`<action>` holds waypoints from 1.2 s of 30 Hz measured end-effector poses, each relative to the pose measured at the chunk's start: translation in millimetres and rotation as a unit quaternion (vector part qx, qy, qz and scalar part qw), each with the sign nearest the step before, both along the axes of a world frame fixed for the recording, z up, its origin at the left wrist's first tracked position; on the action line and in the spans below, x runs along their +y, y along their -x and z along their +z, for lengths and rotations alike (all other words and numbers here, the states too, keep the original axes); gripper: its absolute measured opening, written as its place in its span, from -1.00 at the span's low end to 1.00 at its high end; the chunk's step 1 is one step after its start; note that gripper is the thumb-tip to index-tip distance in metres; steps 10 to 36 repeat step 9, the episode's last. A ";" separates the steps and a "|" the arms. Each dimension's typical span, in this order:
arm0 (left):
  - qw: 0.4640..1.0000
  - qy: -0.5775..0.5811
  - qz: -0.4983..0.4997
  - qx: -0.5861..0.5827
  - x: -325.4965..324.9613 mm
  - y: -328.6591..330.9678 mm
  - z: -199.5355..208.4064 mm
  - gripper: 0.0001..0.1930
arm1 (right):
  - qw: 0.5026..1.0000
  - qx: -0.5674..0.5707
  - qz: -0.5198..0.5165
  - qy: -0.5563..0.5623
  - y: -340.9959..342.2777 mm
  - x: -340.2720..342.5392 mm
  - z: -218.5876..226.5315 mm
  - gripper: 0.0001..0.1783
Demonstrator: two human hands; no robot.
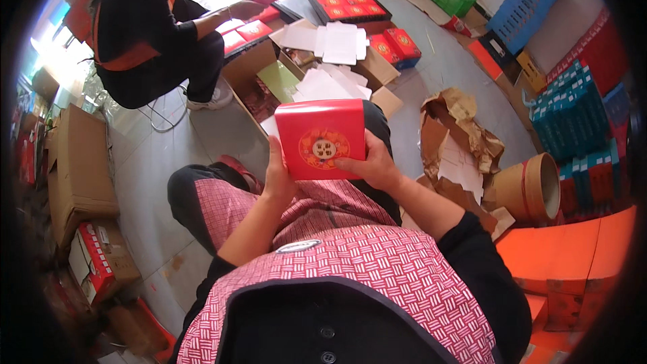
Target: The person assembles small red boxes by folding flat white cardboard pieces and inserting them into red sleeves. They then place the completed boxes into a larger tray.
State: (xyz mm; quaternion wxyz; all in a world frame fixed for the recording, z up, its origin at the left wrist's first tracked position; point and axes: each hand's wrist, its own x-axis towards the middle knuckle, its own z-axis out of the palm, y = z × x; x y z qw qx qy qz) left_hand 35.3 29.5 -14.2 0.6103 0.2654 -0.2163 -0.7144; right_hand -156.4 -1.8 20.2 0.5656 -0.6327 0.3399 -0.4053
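A red gift box (296, 125) with a round gold emblem on its face is held up over my lap. My left hand (277, 170) grips its left edge, the thumb along the side. On the other side my right hand (376, 163) clasps the lower right corner, its thumb lying across the front. The fingers behind the box are hidden. Just beyond it stands an open cardboard carton (248, 67) with white folded card sheets (340, 42) piled on and beside it.
A co-worker (145, 34) crouches at the far left, reaching to red boxes. A black tray of red boxes (347, 3) lies farther back. To my right are crumpled brown paper (465, 121), a cardboard drum (529, 189) and orange boxes (559, 249). A large carton (81, 168) stands left.
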 end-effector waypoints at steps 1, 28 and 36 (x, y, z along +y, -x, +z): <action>1.000 0.027 -0.002 -0.010 -3.5 -6.8 -11.8 -0.29 | 0.998 -0.042 -0.001 -0.049 -9.7 -0.5 0.2 -0.49; 0.975 0.025 0.044 -0.215 -0.7 -25.8 -4.3 -0.49 | 0.963 -0.142 0.015 -0.230 -28.5 2.2 -14.2 -0.53; 0.975 0.025 0.044 -0.215 -0.7 -25.8 -4.3 -0.49 | 0.963 -0.142 0.015 -0.230 -28.5 2.2 -14.2 -0.53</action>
